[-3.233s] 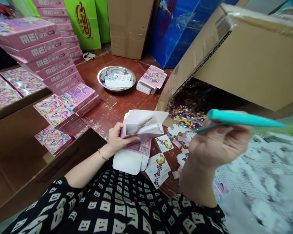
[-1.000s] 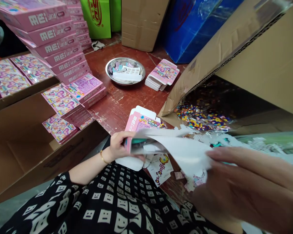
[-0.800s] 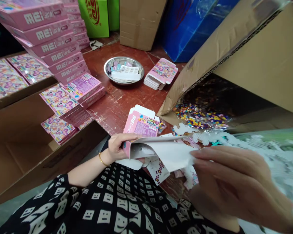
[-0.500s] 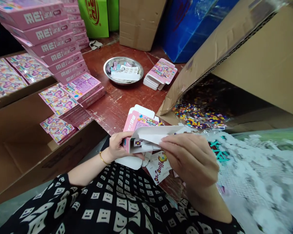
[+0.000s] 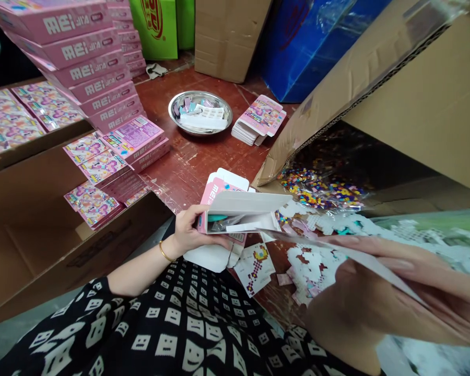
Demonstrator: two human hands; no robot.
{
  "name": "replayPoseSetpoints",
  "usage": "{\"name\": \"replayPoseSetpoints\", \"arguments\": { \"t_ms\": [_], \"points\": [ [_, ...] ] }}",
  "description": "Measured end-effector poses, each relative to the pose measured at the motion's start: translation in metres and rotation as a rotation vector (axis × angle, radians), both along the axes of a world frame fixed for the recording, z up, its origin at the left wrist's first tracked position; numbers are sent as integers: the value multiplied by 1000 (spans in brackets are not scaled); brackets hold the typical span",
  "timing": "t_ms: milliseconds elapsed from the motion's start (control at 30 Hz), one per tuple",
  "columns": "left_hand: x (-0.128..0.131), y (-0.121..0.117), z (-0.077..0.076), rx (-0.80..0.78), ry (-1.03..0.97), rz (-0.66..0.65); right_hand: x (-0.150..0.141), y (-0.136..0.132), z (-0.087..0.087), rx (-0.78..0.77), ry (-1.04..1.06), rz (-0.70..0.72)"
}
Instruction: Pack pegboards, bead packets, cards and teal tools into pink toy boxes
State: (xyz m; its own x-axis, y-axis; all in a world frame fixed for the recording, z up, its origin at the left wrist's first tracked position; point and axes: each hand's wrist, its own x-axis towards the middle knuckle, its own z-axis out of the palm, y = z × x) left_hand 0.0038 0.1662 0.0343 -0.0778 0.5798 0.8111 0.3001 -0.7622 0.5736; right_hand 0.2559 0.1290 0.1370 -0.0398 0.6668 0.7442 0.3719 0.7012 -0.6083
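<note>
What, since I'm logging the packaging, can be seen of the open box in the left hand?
The open box looks like thin card, pink outside, pale inside, its mouth facing the camera, its far flap raised. The left hand grips its left end. Something teal, clear plastic and a white strip show inside.

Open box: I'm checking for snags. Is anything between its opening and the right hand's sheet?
Nothing visible blocks the sheet; the box is open, flap raised, though a teal piece and white strip lie inside.

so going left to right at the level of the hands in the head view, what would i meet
cardboard carton → gold bracelet → left hand → open box → right hand
</note>
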Motion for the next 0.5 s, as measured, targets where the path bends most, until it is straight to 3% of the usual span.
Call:
{"name": "replayPoseSetpoints", "arguments": {
  "t_ms": [133, 367, 500],
  "points": [
    [1, 1, -2, -27, -5, 7, -13, 13, 6, 187, 118, -75],
    [0, 8, -12, -102, -30, -9, -8, 39, -12, 62, -4, 50],
    [-3, 21, -19, -189, -19, 22, -16, 54, -13, 24, -128, 120]
  ]
}}
